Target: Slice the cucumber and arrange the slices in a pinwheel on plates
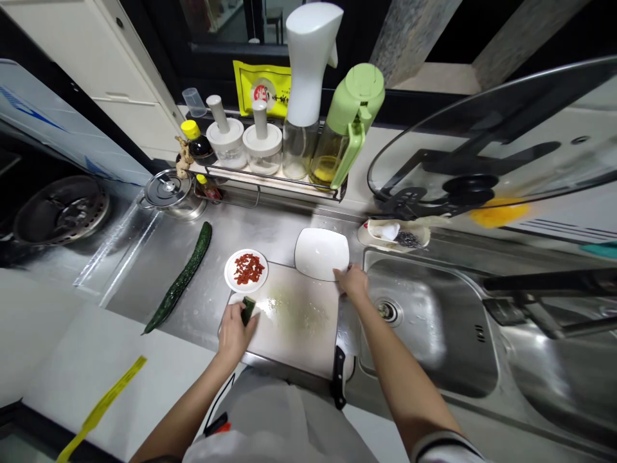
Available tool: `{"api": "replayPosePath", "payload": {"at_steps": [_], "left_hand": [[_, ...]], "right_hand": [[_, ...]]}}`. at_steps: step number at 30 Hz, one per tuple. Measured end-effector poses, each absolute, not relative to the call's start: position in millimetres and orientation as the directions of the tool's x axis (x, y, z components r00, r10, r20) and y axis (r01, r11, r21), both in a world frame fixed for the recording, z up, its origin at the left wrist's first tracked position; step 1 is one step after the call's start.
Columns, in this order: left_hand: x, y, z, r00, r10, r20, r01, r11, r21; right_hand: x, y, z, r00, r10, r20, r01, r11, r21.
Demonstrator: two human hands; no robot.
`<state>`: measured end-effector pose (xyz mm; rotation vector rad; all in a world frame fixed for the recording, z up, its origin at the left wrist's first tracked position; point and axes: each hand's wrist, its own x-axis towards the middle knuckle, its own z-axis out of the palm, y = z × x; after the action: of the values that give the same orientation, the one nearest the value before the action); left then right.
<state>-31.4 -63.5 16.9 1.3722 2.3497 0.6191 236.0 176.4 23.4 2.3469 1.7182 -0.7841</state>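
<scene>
My left hand (235, 331) is closed around a short piece of cucumber (248, 309) at the left edge of the white cutting board (284, 347). The board's middle is wet and tinged green. My right hand (354, 283) pinches the near right corner of a white rectangular dish (321, 251), which overlaps the board's far edge. A small round plate (229, 273) with chopped red bits (248, 268) sits just beyond my left hand. A whole cucumber (180, 283) lies farther left on the steel counter. By the board's near right corner is a black-handled knife (339, 376), its blade mostly hidden.
On the right is a steel sink (434, 321) with a dark faucet (544, 289). A rack (274, 182) of jars and bottles runs along the back. A lidded pot (173, 196) stands back left, and a glass lid (506, 148) hangs at upper right.
</scene>
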Motion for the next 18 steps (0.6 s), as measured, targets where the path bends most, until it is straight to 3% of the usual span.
{"api": "replayPosePath", "payload": {"at_steps": [4,11,15,18], "left_hand": [[-33,-62,5,-0.533,0.844,-0.067,0.726,0.496,0.477],[-36,-63,4,-0.515,0.84,-0.172,0.659,0.516,0.547],[-12,-53,16,-0.36,0.886,-0.292,0.582,0.458,0.672],[19,-45,19,-0.217,0.931,-0.294,0.517,0.365,0.774]], "right_hand": [[242,110,31,0.166,0.874,-0.456,0.943,-0.276,-0.186],[269,-33,17,0.001,0.913,-0.408,0.994,-0.045,-0.097],[271,-51,16,-0.011,0.92,-0.392,0.994,-0.032,-0.104],[268,-53,17,-0.006,0.915,-0.404,0.99,-0.053,-0.134]]}}
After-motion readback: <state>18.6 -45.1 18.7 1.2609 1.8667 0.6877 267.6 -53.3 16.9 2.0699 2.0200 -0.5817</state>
